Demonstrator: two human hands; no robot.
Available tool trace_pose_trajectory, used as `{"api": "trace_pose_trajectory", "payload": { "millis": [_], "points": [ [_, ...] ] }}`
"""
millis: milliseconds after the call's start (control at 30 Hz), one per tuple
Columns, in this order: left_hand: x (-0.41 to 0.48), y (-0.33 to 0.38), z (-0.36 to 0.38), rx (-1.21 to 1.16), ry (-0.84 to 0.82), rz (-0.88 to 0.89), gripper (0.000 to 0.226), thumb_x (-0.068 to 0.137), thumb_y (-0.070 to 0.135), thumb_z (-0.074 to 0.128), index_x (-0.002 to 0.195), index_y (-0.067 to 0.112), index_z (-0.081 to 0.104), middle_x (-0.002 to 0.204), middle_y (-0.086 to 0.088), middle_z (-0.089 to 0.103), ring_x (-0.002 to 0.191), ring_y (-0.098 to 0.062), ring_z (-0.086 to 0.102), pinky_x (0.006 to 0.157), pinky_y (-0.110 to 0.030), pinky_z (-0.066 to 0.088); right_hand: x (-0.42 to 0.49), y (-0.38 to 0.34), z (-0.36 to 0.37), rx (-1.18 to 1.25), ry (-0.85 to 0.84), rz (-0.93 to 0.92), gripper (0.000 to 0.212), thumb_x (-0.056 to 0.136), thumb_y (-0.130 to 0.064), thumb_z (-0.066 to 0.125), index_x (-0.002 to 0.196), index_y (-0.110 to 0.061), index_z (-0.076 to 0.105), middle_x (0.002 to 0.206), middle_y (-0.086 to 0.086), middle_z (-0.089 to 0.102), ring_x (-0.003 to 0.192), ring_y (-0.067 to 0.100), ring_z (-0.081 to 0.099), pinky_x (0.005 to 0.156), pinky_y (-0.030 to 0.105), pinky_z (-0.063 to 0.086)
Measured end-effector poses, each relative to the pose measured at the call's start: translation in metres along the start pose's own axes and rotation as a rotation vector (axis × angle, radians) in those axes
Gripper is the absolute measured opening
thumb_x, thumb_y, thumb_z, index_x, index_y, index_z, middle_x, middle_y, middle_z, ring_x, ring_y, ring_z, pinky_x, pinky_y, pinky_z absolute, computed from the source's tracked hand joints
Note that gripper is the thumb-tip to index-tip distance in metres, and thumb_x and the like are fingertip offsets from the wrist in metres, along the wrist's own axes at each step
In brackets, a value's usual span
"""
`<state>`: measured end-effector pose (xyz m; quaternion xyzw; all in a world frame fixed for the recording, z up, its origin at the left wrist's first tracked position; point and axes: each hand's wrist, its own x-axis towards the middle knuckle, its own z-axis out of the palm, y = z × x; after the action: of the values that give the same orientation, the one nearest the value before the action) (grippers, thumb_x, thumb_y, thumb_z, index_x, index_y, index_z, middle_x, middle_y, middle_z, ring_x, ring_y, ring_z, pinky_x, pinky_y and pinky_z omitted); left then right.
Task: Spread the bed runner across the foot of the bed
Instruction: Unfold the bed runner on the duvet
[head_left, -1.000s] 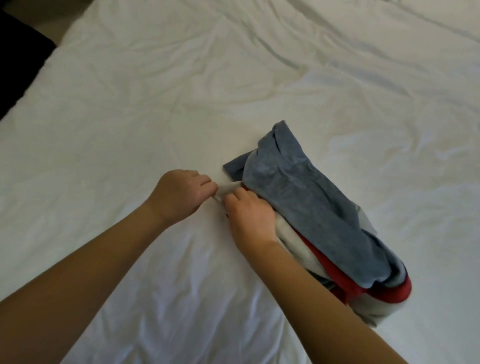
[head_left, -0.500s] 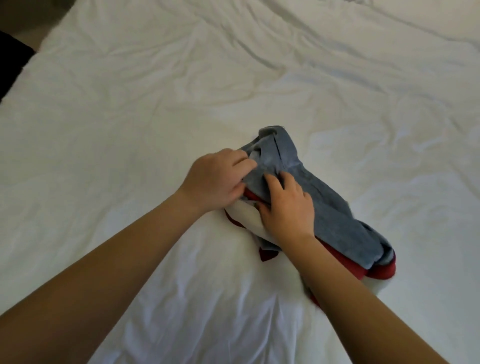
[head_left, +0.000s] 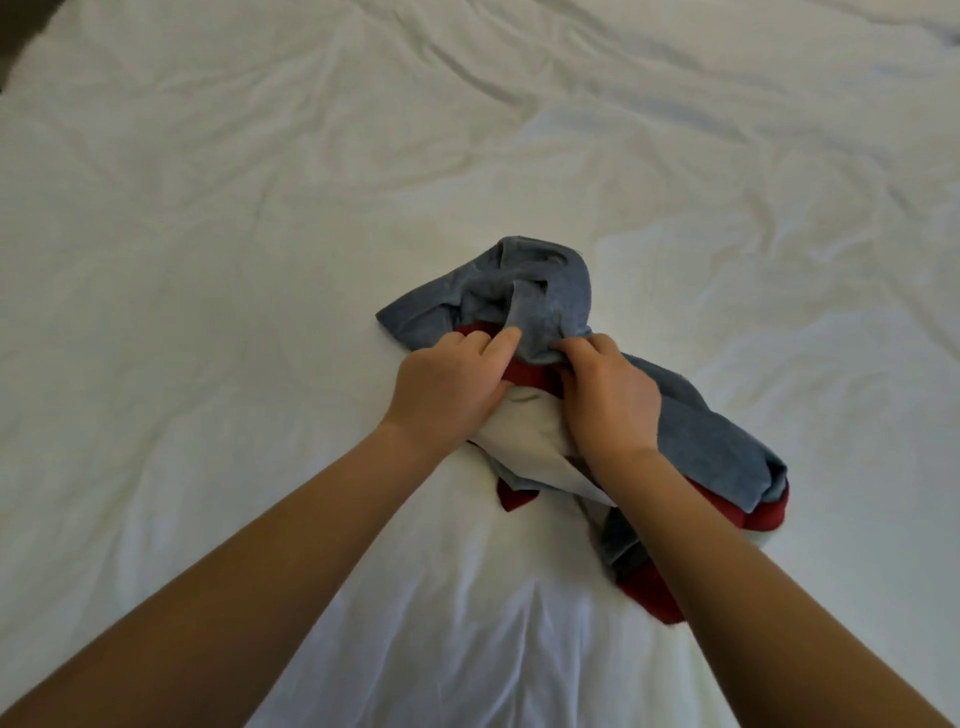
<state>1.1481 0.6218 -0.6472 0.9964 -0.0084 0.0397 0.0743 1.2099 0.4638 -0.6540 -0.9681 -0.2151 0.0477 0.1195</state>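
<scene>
Left hand (head_left: 447, 395) and right hand (head_left: 608, 395) pinch folds of the bunched runner (head_left: 691, 426), which lies under and just beyond them on the bed (head_left: 208, 260). Unfolding appears barely begun; next, each hand likely needs an end to draw sideways.

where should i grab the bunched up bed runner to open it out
Take the loose grey top layer of the bed runner, from the near side, where the left hand and right hand already pinch it. Its free folds lie uppermost; the red and white layers sit trapped beneath.
</scene>
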Motion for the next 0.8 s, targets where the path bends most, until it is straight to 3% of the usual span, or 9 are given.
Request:
{"api": "trace_pose_trajectory", "payload": {
  "millis": [100,167,333,400,467,567,667,733,800],
  "points": [
    [0.002,0.009,-0.001,0.116,0.046,0.069,0.007,0.079,0.020,0.072,0.085,0.017,0.071,0.059,0.000,0.059,0.054,-0.017,0.054,0.037,-0.023,0.037,0.011,0.019,-0.008,-0.034,-0.018,0.023,0.019,0.094,-0.013,0.046,0.106,-0.013,0.061,0.096,0.010,0.058,0.071,0.033,0.058,0.055,0.033,0.043],
    [0.005,0.012,0.003,0.204,0.036,0.104,0.019,0.068,0.015,0.079,0.060,0.018,0.061,0.050,0.001,0.054,0.050,-0.015,0.050,0.036,-0.020,0.031,0.019,0.035,-0.017,-0.045,-0.003,0.040,0.019,0.093,-0.010,0.045,0.102,-0.010,0.061,0.094,0.012,0.059,0.074,0.036,0.058,0.058,0.033,0.040],
    [0.005,0.019,0.001,0.253,-0.063,0.081,0.027,0.066,0.016,0.081,0.053,0.017,0.057,0.046,0.000,0.053,0.047,-0.016,0.047,0.039,-0.018,0.025,0.029,0.081,-0.047,-0.079,0.049,0.053,0.020,0.090,-0.009,0.044,0.099,-0.010,0.062,0.092,0.012,0.061,0.077,0.035,0.057,0.060,0.035,0.044],
    [0.014,0.026,-0.004,0.229,-0.047,0.056,0.023,0.069,0.019,0.080,0.058,0.016,0.060,0.051,-0.001,0.055,0.049,-0.017,0.049,0.041,-0.019,0.026,0.027,0.090,-0.052,-0.090,-0.011,-0.027,0.022,0.091,-0.012,0.045,0.105,-0.013,0.062,0.096,0.010,0.062,0.082,0.034,0.059,0.064,0.038,0.048],
    [0.027,0.036,-0.005,0.149,-0.014,0.007,0.010,0.078,0.020,0.073,0.082,0.015,0.066,0.070,-0.003,0.063,0.062,-0.020,0.056,0.044,-0.025,0.037,0.024,0.092,-0.055,-0.045,-0.031,-0.103,0.023,0.093,-0.025,0.048,0.112,-0.019,0.060,0.099,0.007,0.062,0.085,0.032,0.060,0.064,0.036,0.048],
    [0.052,0.052,0.000,0.129,-0.043,-0.060,0.043,0.088,0.027,0.059,0.129,0.018,0.048,0.111,-0.004,0.060,0.093,-0.024,0.058,0.057,-0.033,0.048,0.022,0.091,-0.058,0.062,-0.009,-0.082,0.034,0.089,-0.041,0.054,0.119,-0.024,0.056,0.107,0.002,0.063,0.089,0.028,0.062,0.066,0.033,0.047],
    [0.077,0.058,0.006,0.143,-0.124,-0.102,0.058,0.090,0.030,0.056,0.142,0.022,0.032,0.138,-0.005,0.046,0.107,-0.028,0.057,0.063,-0.038,0.047,0.022,0.093,-0.055,0.050,-0.079,-0.109,0.030,0.092,-0.033,0.052,0.117,-0.019,0.057,0.108,0.005,0.063,0.093,0.030,0.061,0.071,0.037,0.049],
    [0.091,0.058,0.010,0.098,-0.116,-0.129,0.050,0.092,0.023,0.054,0.138,0.019,0.035,0.129,-0.008,0.053,0.093,-0.032,0.062,0.058,-0.040,0.047,0.021,0.097,-0.055,0.084,-0.077,-0.133,0.024,0.094,-0.025,0.047,0.112,-0.014,0.060,0.104,0.008,0.063,0.090,0.032,0.060,0.071,0.039,0.048],
    [0.103,0.060,0.012,0.039,-0.045,-0.190,0.035,0.092,0.014,0.051,0.126,0.010,0.041,0.098,-0.013,0.062,0.063,-0.032,0.058,0.048,-0.039,0.042,0.021,0.105,-0.057,0.111,-0.054,-0.143,0.022,0.095,-0.020,0.045,0.107,-0.013,0.062,0.100,0.008,0.063,0.087,0.030,0.060,0.071,0.041,0.048]
  ]
}}
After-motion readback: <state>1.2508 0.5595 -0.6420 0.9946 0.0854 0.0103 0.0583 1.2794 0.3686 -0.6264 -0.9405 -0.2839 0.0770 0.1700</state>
